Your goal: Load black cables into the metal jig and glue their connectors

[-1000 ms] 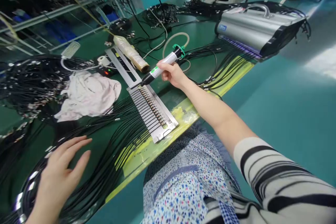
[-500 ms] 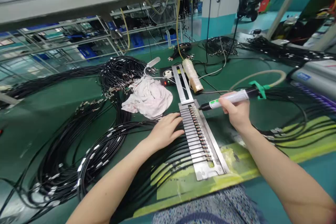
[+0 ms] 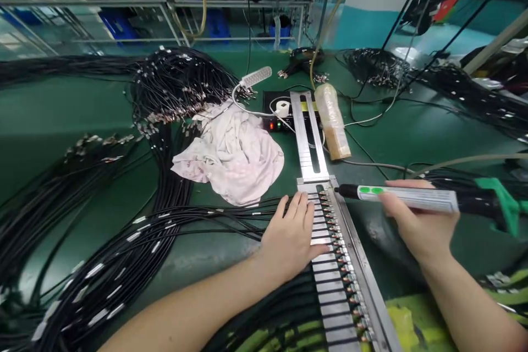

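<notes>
My right hand grips a white dispenser pen with green dots and a black tip. The tip points left at the top end of a metal slotted fixture, just beside the row of cable connectors held in it. A green clip and a hose sit at the pen's back end. My left hand lies flat, fingers stretched out, on the fixture's left side over the black cables that run into the slots.
A crumpled pinkish cloth lies behind my left hand. A wrapped roll, a long metal bar and a black box with red lights stand farther back. Cable bundles cover the green table on the left and far right.
The view has drawn closer to the fixture. My left hand came from the near-left cables onto the fixture, and the pen tip dropped down to the fixture's top connectors.
</notes>
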A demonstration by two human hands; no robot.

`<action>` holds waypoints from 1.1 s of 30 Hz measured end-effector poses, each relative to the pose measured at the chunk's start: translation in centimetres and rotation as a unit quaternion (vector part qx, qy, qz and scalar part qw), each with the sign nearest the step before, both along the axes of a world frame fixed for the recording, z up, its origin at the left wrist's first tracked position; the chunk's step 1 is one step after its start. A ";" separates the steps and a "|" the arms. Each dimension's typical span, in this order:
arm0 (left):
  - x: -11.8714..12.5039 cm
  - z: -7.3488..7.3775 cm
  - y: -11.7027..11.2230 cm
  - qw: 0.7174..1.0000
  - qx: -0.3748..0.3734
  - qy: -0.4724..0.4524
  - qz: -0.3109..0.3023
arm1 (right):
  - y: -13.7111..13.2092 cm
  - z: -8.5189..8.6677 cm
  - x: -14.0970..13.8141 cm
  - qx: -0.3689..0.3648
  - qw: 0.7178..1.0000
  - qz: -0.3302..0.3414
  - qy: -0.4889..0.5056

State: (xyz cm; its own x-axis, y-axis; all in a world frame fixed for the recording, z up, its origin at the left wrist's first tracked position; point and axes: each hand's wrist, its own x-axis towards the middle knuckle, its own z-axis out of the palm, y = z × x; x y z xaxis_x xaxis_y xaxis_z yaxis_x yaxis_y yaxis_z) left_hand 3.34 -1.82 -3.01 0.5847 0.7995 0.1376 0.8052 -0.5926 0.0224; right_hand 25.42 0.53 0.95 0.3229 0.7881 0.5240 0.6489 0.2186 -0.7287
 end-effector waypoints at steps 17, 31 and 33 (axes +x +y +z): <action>0.0 0.1 0.2 1.000 0.004 -0.003 -0.013 | 0.0 -0.7 0.4 -0.018 0.999 0.018 -0.043; 0.0 0.3 0.2 1.000 -0.009 0.006 -0.012 | -0.1 -0.4 0.1 -0.033 0.999 0.015 -0.034; 0.0 0.3 0.2 1.000 -0.008 0.005 -0.009 | 0.0 -0.3 0.0 -0.031 0.999 0.015 -0.025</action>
